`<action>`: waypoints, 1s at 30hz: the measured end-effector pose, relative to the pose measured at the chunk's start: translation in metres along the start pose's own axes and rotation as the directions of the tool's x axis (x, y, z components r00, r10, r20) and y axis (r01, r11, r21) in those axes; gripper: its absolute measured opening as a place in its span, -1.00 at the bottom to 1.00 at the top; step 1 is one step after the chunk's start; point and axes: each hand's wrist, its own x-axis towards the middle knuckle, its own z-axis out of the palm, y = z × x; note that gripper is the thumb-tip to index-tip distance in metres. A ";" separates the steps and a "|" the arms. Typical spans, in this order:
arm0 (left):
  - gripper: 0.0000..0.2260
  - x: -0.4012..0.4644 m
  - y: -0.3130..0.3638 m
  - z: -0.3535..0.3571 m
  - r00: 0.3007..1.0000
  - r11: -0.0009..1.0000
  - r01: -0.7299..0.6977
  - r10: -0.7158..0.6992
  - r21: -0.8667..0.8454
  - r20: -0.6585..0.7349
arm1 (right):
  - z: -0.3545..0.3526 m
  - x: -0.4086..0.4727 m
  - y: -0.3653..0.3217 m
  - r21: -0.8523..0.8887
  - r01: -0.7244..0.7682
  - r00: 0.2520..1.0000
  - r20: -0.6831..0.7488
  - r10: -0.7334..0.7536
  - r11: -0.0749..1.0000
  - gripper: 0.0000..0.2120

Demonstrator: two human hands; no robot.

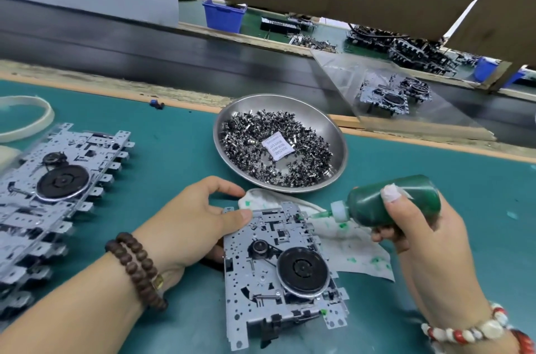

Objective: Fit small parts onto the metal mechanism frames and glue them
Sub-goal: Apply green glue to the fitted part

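Frame (278,272) between hands (bottle (391,203) right)

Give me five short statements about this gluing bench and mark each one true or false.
1. The right hand grips the green glue bottle. True.
2. The bottle's nozzle points at the steel bowl. False: it points at the far edge of the metal frame.
3. The left hand holds that frame's far left corner. True.
4. The bowl is empty. False: it holds small metal parts and a white packet.
5. More frames lie stacked at the left. True.
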 end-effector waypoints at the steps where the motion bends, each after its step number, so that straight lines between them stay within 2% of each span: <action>1: -0.84 0.000 0.000 0.000 1.000 1.000 0.001 -0.001 0.001 -0.002 | 0.000 0.000 0.001 -0.004 0.000 1.000 0.002 0.000 1.000 -0.56; 5: -0.84 0.000 0.000 0.000 1.000 1.000 0.004 -0.004 0.010 0.001 | -0.002 0.000 0.003 0.022 -0.022 1.000 -0.022 0.022 1.000 -0.81; 8: -0.84 0.000 0.000 -0.001 1.000 1.000 0.004 -0.004 0.022 0.009 | -0.001 0.003 0.004 0.182 -0.125 0.989 -0.059 0.138 0.975 -0.93; 12: -0.81 0.001 0.000 -0.004 1.000 0.998 0.008 -0.009 0.065 0.025 | -0.003 0.012 0.006 0.373 -0.296 0.920 -0.137 0.368 0.879 -0.89; 15: -0.80 0.001 0.001 -0.006 0.998 0.997 0.023 -0.027 0.076 0.051 | -0.006 0.017 0.010 0.410 -0.374 0.875 -0.140 0.463 0.832 -0.88; 18: -0.80 0.001 0.001 -0.007 0.997 0.995 0.040 -0.046 0.086 0.068 | -0.004 0.020 0.012 0.352 -0.412 0.875 -0.107 0.473 0.841 -0.87; 24: -0.83 -0.002 0.000 -0.003 0.987 0.992 0.026 -0.045 0.123 0.157 | 0.002 0.019 0.010 0.311 -0.464 0.872 -0.004 0.490 0.829 -0.61; 30: -0.86 -0.004 0.000 0.000 0.978 0.988 -0.051 0.019 0.148 0.209 | 0.012 0.017 0.009 0.315 -0.516 0.855 0.130 0.502 0.797 -0.63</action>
